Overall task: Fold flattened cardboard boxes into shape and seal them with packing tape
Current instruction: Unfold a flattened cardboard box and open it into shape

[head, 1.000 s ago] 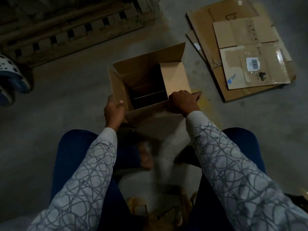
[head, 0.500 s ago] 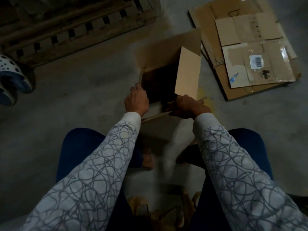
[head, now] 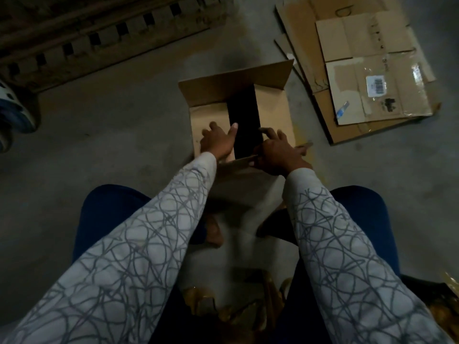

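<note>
Brown cardboard box [head: 273,108] stands on the floor, left and right flaps folded in, dark gap between, far flap raised. Flattened cardboard sheets [head: 360,40] lie stacked to its right.

Wooden pallet [head: 104,38] top left on concrete floor [head: 99,145]; white-and-blue perforated clog [head: 15,112] at left edge.

**Dim corner, bare concrete**

Pretty gloomy standing in here, the light's low all round; the floor [head: 104,150] is bare grey concrete, scuffed and blotchy in patches; a wooden pallet [head: 99,33] lies flat along the far side; a white-and-blue clog [head: 15,112] with holes sits at the left, near the pallet's edge.
</note>
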### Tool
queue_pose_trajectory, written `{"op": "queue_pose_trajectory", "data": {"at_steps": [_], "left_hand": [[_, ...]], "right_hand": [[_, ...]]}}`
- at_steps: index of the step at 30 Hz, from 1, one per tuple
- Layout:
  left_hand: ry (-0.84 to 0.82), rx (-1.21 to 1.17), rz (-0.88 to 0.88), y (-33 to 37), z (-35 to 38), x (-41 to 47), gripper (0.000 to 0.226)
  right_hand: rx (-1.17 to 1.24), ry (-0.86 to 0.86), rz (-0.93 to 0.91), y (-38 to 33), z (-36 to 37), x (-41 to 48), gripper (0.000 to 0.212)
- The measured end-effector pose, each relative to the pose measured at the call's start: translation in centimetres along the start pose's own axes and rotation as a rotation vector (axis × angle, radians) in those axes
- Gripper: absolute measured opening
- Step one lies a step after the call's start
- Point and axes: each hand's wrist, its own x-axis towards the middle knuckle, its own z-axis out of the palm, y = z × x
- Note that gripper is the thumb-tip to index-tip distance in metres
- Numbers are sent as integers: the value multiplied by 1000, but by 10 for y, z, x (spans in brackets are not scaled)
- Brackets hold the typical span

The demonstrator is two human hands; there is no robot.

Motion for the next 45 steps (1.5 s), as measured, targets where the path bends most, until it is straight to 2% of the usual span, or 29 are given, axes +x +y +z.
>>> {"op": "queue_pose_trajectory", "data": {"at_steps": [1,2,4,5,7,9,11,12,15,17,19,23,29,32,35,40,45], "left_hand": [[-88,-61,-11,1,-5,5,82],[-87,-119,10,0,-9,10,77],[135,-103,173,3,-21,10,50],[273,-45,281,4,-27,13,50],[419,138,459,5,-41,13,96],[409,276,536,2,-52,22,138],[325,310,505,-5,-58,37,154],[299,300,484,-9,-60,45,155],[187,300,461,-16,-59,63,133],[74,417,485,-26,-43,65,105],[26,567,500,-49,-11,62,92],[117,603,519,-92,39,56,84],[105,609,509,-90,28,56,83],[3,606,456,-71,17,33,82],[-66,585,488,-42,-8,-3,80],[-146,510,575,15,-72,-110,76],[-342,468,722,62,-128,-203,72]], "right_hand": [[-12,27,3,-2,1,0,43],[-13,66,3,-4,3,1,45],[19,186,25,-8,13,8,53],[51,253,56,-8,19,13,59],[115,344,112,-10,33,22,75],[109,358,121,-11,50,28,100],[147,341,149,-10,69,30,116],[196,326,176,-8,79,31,116],[280,246,240,-2,98,39,106],[302,226,248,0,101,45,104],[307,240,240,0,103,47,103],[293,238,240,2,107,49,101],[318,274,245,-8,108,51,98],[373,208,205,5,85,34,96],[434,286,173,25,48,-4,83],[584,411,330,21,-39,-99,67],[703,529,506,-26,-99,-189,58]]}}
